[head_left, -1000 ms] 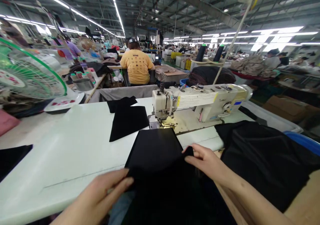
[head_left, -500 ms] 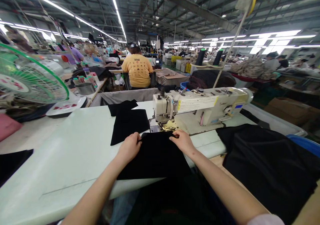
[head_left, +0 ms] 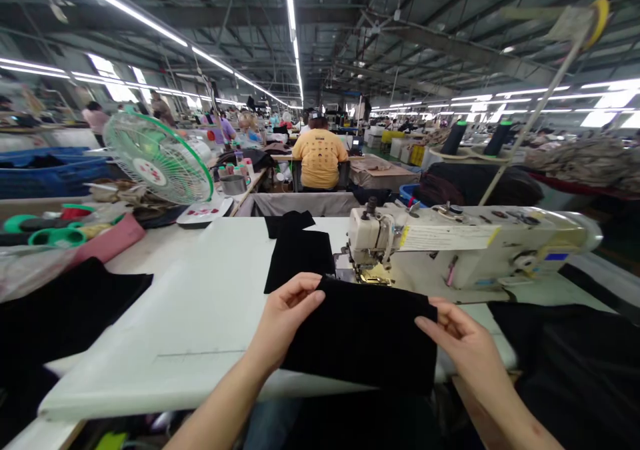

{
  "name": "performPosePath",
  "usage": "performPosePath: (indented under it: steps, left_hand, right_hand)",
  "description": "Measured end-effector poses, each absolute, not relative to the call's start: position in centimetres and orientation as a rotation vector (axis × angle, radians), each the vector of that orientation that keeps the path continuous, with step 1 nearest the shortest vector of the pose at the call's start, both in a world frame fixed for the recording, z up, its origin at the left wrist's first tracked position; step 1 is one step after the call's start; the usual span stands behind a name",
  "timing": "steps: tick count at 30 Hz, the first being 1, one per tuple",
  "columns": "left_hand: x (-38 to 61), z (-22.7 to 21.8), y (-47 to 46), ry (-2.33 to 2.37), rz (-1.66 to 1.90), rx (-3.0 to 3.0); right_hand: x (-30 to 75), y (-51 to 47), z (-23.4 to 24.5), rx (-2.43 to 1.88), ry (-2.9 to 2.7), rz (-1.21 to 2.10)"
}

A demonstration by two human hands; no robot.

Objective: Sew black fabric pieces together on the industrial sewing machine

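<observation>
A black fabric panel [head_left: 360,337] is stretched between my two hands in front of the sewing machine [head_left: 430,237]. My left hand [head_left: 293,310] pinches its upper left corner between thumb and fingers. At the upper right corner, my right hand [head_left: 455,330] grips the cloth the same way. The panel's top edge lies just in front of the needle area [head_left: 373,278], and its lower part hangs toward the table's front edge. Beyond my left hand, another black fabric piece [head_left: 300,257] lies flat on the pale table [head_left: 210,303].
A green-rimmed fan [head_left: 155,163] stands at the left, near thread cones [head_left: 57,237] and a pink cloth [head_left: 110,240]. More black fabric lies at the left [head_left: 75,303] and right [head_left: 575,357]. Ahead sits a person in a yellow shirt [head_left: 320,157]. A thread stand pole [head_left: 530,123] rises behind the machine.
Both hands have drawn the fabric panel back from the needle area toward me and moved farther apart, holding its top edge taut. The view has turned to the left.
</observation>
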State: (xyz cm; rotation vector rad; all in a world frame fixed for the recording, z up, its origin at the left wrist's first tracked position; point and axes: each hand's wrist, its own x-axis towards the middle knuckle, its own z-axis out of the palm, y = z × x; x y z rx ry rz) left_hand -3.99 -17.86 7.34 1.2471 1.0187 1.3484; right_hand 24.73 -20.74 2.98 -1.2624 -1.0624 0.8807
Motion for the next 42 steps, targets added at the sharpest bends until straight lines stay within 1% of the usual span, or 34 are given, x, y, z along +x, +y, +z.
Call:
performPosePath:
  steps: [3, 10, 19, 27, 39, 42]
  left_hand:
    - [-3.6, 8.0, -18.2, 1.09, 1.414, 1.275]
    - [-2.5, 8.6, -18.9, 1.161, 1.512, 1.047]
    - [-2.1, 8.7, -18.5, 1.125, 1.547, 0.936]
    - [-1.8, 8.4, -18.3, 1.086, 1.587, 0.923]
    - [-1.5, 8.3, -17.8, 1.196, 1.693, 1.102]
    - [-1.7, 8.2, -17.6, 1.159, 1.711, 1.096]
  right_hand:
    - [25.0, -20.8, 3.1, -1.294, -1.026, 0.86]
    - [24.8, -21.1, 3.3, -1.231, -0.691, 1.075]
    - [24.1, -21.3, 5.1, -1.208, -0.63, 0.97]
    - [24.4, -21.2, 4.6, -1.214, -0.61, 0.947]
    - [24.4, -21.0, 4.6, -1.258, -0.662, 0.877]
    - [24.4, -20.9, 4.6, -1.244, -0.684, 0.876]
